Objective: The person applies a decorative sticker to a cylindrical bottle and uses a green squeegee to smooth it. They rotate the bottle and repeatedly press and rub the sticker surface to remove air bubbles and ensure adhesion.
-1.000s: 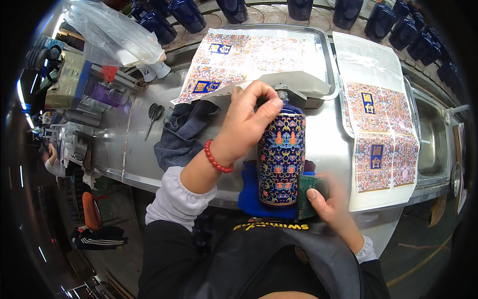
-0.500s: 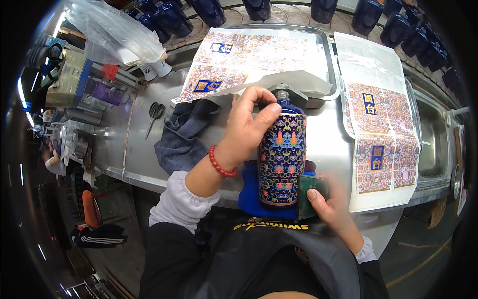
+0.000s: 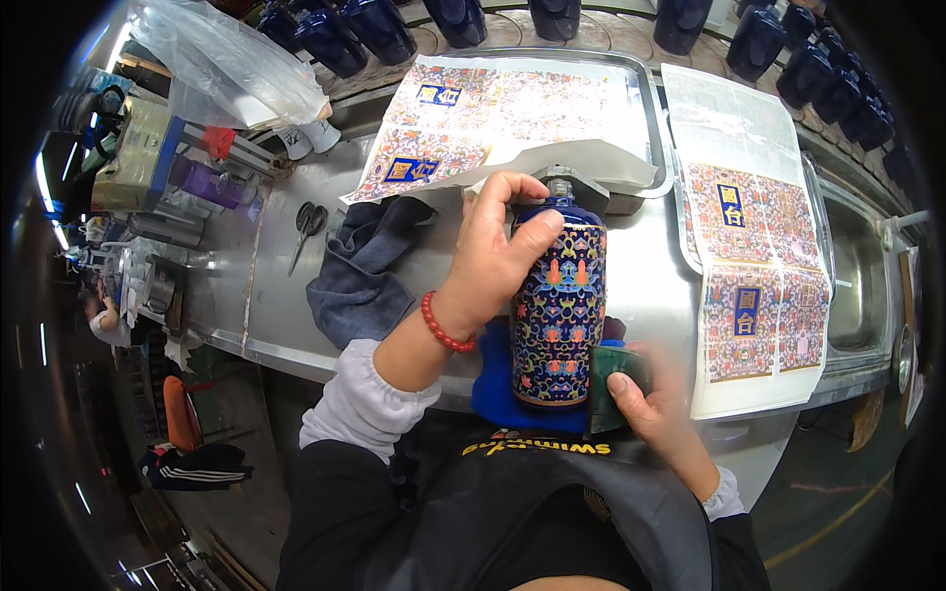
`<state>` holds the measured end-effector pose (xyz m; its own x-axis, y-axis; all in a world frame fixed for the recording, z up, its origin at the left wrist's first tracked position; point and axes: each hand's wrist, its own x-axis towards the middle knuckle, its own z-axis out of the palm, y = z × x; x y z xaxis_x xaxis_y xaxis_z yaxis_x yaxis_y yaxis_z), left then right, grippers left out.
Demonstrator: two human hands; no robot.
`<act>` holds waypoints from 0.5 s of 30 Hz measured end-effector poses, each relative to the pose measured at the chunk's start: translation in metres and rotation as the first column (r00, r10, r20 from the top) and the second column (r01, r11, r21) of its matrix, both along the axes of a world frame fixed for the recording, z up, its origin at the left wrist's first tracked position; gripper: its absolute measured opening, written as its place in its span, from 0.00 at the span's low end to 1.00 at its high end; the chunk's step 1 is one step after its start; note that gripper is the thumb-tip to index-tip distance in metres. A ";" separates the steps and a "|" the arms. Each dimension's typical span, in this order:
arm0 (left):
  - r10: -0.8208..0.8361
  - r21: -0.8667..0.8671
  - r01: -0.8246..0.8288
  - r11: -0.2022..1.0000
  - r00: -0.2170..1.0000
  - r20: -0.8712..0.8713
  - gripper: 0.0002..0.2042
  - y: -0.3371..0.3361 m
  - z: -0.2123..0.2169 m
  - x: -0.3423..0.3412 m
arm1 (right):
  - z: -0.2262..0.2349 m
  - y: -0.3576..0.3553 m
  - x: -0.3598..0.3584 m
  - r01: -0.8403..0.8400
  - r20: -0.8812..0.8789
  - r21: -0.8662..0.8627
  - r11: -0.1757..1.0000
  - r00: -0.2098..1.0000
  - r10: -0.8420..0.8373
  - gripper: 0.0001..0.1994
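A dark blue bottle [image 3: 560, 315] lies before me with its neck away from me, wrapped in a colourful floral pattern. My left hand [image 3: 503, 231] curls round its neck and shoulder, thumb on top of the shoulder. At the lower right side of the bottle, my right hand [image 3: 650, 394] grips a flat green scraper [image 3: 613, 389] whose edge touches the patterned surface. Under the bottle's base is a bright blue cloth [image 3: 493, 384]. The right hand's fingers behind the scraper are partly hidden and blurred.
Patterned transfer sheets [image 3: 522, 103] lie on a metal tray behind the bottle; more sheets [image 3: 754, 325] lie at the right beside a sink [image 3: 857, 295]. A grey-blue cloth [image 3: 365, 281] and black scissors [image 3: 307, 231] are at the left. Plain blue bottles [image 3: 680, 25] line a conveyor along the back.
My left thumb has slid slightly right onto the bottle's shoulder, the left wrist shifting with it. On the conveyor, the blue bottles have moved right. My right hand and the scraper look nearly unchanged.
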<state>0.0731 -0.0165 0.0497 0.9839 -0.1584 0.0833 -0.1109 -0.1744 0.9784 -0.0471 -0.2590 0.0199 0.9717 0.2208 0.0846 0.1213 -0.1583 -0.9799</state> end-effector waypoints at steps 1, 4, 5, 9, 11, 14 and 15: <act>-0.006 -0.118 0.000 0.993 0.998 -0.055 0.16 0.001 0.000 0.000 | 0.000 0.000 0.000 0.006 0.001 -0.003 1.000 1.000 -0.006 0.13; -0.011 -0.132 -0.001 0.991 0.996 -0.087 0.16 0.001 -0.001 -0.001 | -0.001 0.000 0.000 0.001 -0.027 0.013 1.000 1.000 0.000 0.13; -0.025 -0.116 0.019 0.993 0.998 -0.051 0.16 0.000 -0.001 -0.001 | 0.000 0.000 0.000 -0.001 -0.026 0.007 1.000 1.000 0.002 0.13; 0.061 0.001 -0.061 0.998 0.997 0.047 0.17 -0.003 -0.005 -0.001 | 0.000 0.000 0.001 0.000 -0.012 0.013 1.000 1.000 0.000 0.13; 0.158 -0.038 -0.154 0.987 0.980 0.125 0.21 -0.004 -0.004 -0.005 | 0.001 0.000 0.001 -0.005 -0.008 0.005 1.000 1.000 0.005 0.13; 0.085 0.183 -0.205 0.962 0.855 0.512 0.30 0.006 0.005 -0.025 | 0.001 -0.002 0.002 -0.017 -0.009 -0.015 1.000 1.000 0.017 0.13; 0.032 0.314 -0.262 0.913 0.811 0.584 0.35 0.007 0.008 -0.032 | 0.001 -0.003 0.002 -0.020 -0.016 -0.009 1.000 1.000 0.019 0.13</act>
<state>0.0412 -0.0093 0.0578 0.7957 -0.1472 0.5875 -0.5563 -0.5611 0.6129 -0.0451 -0.2617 0.0207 0.9683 0.2405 0.0673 0.1092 -0.1654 -0.9802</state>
